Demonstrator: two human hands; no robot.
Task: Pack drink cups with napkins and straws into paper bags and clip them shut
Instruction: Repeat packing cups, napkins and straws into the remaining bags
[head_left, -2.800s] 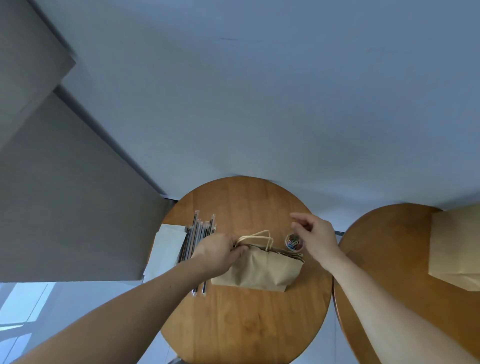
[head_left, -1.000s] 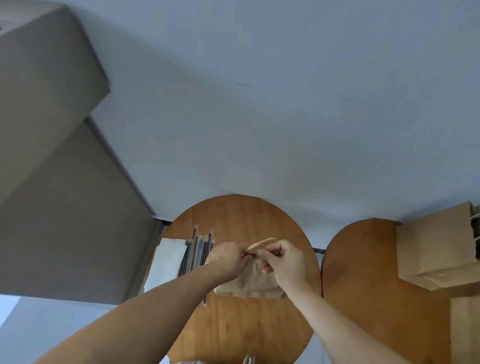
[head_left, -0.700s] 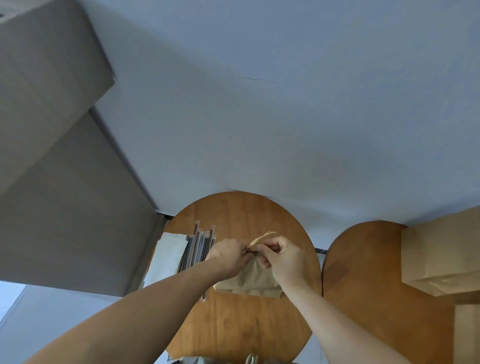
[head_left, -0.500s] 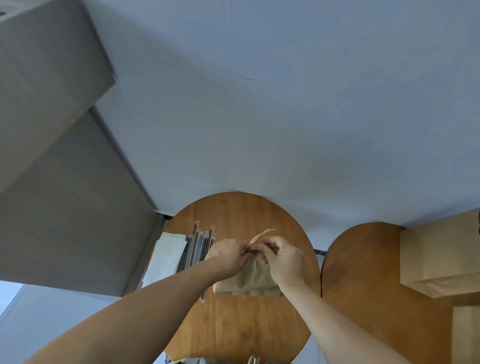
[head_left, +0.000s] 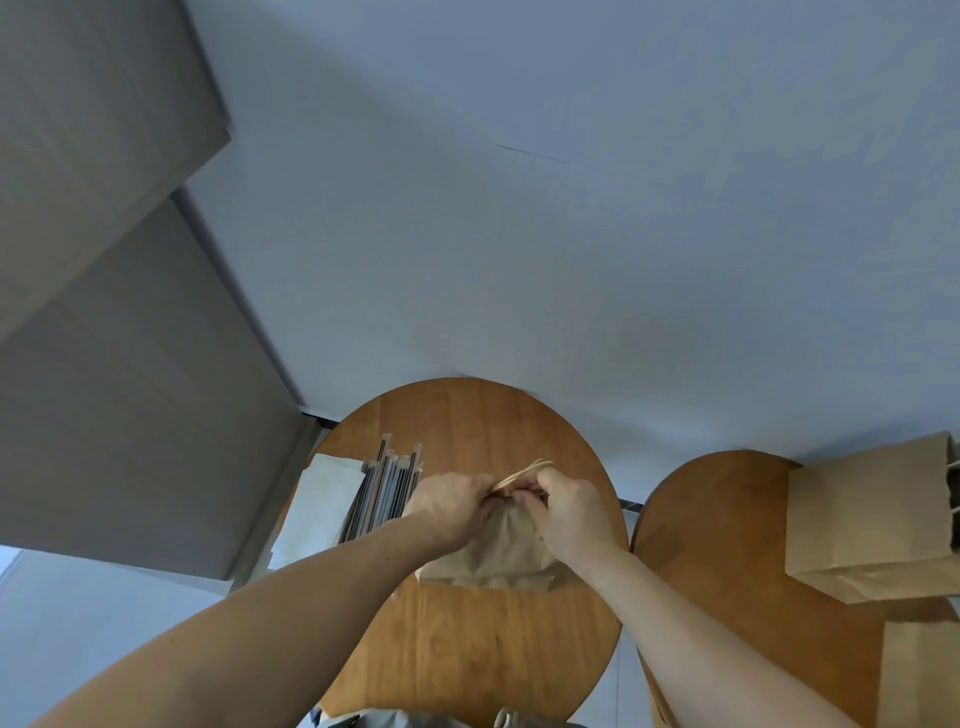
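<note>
A brown paper bag (head_left: 496, 551) stands on the round wooden table (head_left: 467, 649), its pale twine handles (head_left: 522, 472) sticking up behind my fingers. My left hand (head_left: 452, 506) pinches the left side of the bag's folded top. My right hand (head_left: 569, 512) pinches the top from the right, fingertips almost meeting the left hand's. Whatever small thing sits between the fingers is hidden. Wrapped straws (head_left: 387, 491) lie in a bundle left of the bag, next to a stack of white napkins (head_left: 317, 506).
A second round wooden table (head_left: 727, 571) stands to the right, bearing another brown paper bag (head_left: 867, 519) and the edge of one more (head_left: 919, 670) at the lower right. A grey wall and cabinet fronts fill the view above.
My right hand left the cup of clips and came to the bag's top, where both hands now pinch it; the last half second shows hardly any movement.
</note>
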